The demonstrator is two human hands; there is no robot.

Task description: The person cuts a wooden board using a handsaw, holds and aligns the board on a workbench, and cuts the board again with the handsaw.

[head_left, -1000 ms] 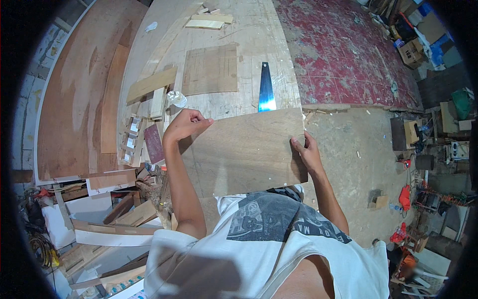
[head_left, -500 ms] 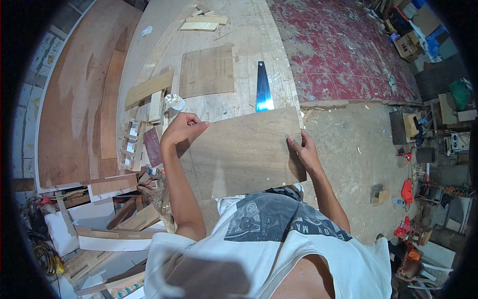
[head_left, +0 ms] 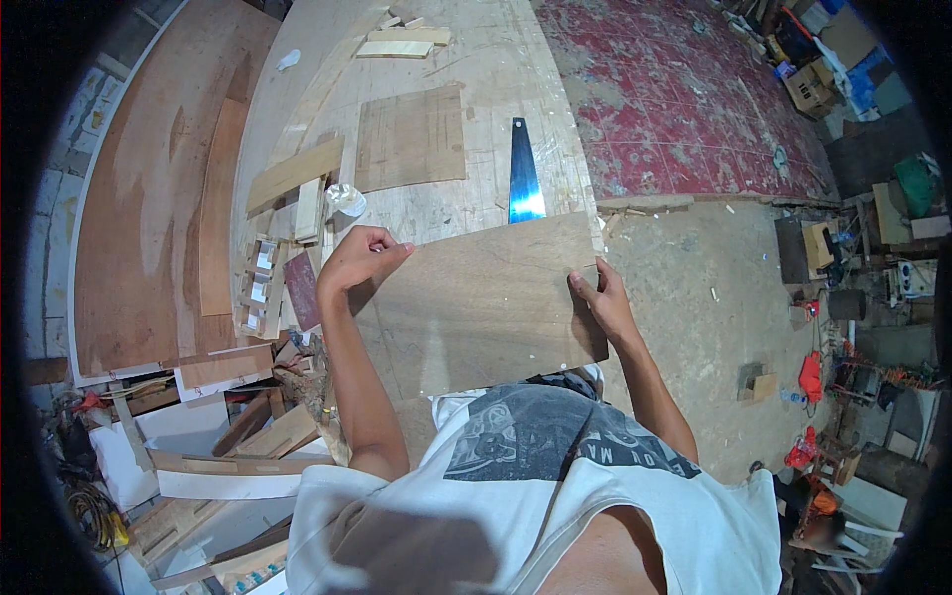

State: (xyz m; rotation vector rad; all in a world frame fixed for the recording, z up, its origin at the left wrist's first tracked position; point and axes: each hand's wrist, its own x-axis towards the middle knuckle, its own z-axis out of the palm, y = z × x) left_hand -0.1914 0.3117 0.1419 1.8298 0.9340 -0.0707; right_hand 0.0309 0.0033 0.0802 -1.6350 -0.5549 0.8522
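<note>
A thin brown plywood sheet [head_left: 476, 302] is held in front of my body at the near end of the worktable. My left hand [head_left: 362, 266] grips its far left corner, fingers curled over the edge. On the right edge my right hand [head_left: 602, 297] pinches the sheet, thumb on its upper face and fingers hidden beneath. Just beyond the sheet lies a handsaw [head_left: 525, 178] with its shiny blade on the table; its handle is hidden under the plywood. A smaller rectangular plywood piece [head_left: 411, 139] rests flat farther off.
The pale worktable [head_left: 486, 59] carries wood strips [head_left: 397, 45], a plank offcut [head_left: 295, 175] and a whitish cup-like container [head_left: 345, 200]. Large brown boards [head_left: 159, 198] stand on the left. Scrap wood [head_left: 233, 466] piles at lower left. Red tiled floor [head_left: 674, 109] lies right.
Hardly anything differs. Both hands keep their hold on the plywood sheet, and the whole view has shifted very slightly.
</note>
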